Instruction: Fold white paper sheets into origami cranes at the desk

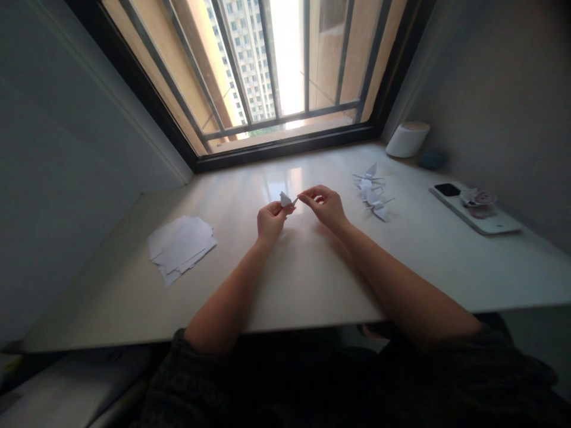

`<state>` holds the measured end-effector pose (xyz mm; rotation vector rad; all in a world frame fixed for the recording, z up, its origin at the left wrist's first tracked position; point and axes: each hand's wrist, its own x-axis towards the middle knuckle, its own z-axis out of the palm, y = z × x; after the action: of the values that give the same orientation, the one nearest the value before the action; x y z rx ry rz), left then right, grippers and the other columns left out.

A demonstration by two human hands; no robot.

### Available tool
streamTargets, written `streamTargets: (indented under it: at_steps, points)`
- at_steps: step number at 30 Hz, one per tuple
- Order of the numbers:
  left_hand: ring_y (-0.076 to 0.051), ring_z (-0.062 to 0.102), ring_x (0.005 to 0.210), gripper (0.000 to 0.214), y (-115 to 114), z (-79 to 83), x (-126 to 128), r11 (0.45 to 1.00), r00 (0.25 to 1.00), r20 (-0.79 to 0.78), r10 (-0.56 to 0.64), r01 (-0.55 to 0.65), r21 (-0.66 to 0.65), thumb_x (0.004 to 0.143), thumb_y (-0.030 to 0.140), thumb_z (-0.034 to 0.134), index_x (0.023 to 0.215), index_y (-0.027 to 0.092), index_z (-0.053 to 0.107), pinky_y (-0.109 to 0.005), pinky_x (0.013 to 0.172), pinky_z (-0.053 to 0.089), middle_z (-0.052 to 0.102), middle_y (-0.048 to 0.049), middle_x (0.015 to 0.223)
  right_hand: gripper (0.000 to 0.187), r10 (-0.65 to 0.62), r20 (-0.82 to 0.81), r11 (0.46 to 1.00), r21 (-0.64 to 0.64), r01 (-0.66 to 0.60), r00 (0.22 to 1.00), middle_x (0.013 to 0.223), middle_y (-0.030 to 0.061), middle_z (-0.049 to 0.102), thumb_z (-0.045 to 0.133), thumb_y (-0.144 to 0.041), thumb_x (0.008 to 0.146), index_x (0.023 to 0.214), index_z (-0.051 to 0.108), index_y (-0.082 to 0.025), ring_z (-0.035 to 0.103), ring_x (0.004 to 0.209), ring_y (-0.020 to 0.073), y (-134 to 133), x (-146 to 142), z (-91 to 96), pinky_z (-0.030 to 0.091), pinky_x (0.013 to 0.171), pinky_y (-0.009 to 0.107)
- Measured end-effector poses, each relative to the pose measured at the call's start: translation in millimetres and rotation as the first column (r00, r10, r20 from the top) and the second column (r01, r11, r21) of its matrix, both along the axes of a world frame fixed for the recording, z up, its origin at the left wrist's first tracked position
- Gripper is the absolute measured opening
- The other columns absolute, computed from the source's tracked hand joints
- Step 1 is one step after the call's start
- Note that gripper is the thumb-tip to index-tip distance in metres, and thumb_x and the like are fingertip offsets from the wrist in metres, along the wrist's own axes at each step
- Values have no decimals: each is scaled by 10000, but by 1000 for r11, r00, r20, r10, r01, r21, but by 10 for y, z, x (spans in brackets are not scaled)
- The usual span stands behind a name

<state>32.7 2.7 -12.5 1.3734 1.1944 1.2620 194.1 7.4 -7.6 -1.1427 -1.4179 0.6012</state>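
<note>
Works at a white tabletop (pixel 289 291) below a barred window (pixel 289 145), with a loose stack of white paper sheets (pixel 181 246) lying at left, well apart from the hands. Holds a small white origami crane (pixel 285 200) near the middle, just above the tabletop, in the left hand (pixel 271 223), with thumb and fingers clamped on it. Pinches its slim pointed end in the right hand (pixel 325 205), with thumb and index fingertip together. Has a close cluster of white paper cranes (pixel 370 191) farther right, then a white container (pixel 407 140) with a slanted top, a small dark object (pixel 432 160) just beside it, and a pale smartphone (pixel 475 208) bearing a pinkish, blurred attachment (pixel 478 197).
</note>
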Motion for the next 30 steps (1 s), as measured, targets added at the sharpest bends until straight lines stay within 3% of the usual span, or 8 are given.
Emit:
streamTargets:
  at_steps: [5,19,25,30]
  points:
    - [-196,682,780,253,30,-40,-10,997,997,-72,30,-25,72,711,430,707,802,194,715,-281,679,489,736,-53,795,224,11,68,999,38,-13,998,789,31,652,683,-432,750,726,701,-211,590,693,153,-5,35,22,475,613,293]
    - [-207,689,773,273,21,-54,-9,999,997,-82,-5,9,50,717,447,701,800,188,720,-289,687,490,735,-64,777,133,23,106,998,49,-29,994,808,19,588,637,-311,778,701,651,-203,569,732,148,23,17,-33,463,641,290]
    - [-214,689,766,332,-7,7,-2,1000,1000,-26,4,-4,13,704,487,705,807,172,714,-291,656,488,737,-85,795,275,-14,-56,998,-59,11,998,775,31,654,705,-481,708,751,726,-211,592,716,164,49,17,-66,448,629,299]
    - [-230,694,792,354,-8,11,-9,1000,999,-38,9,-9,8,708,502,701,830,170,715,-300,653,489,739,-97,817,298,-51,-175,996,-87,36,983,801,45,699,714,-496,693,766,746,-209,609,725,169,74,23,-76,459,678,315]
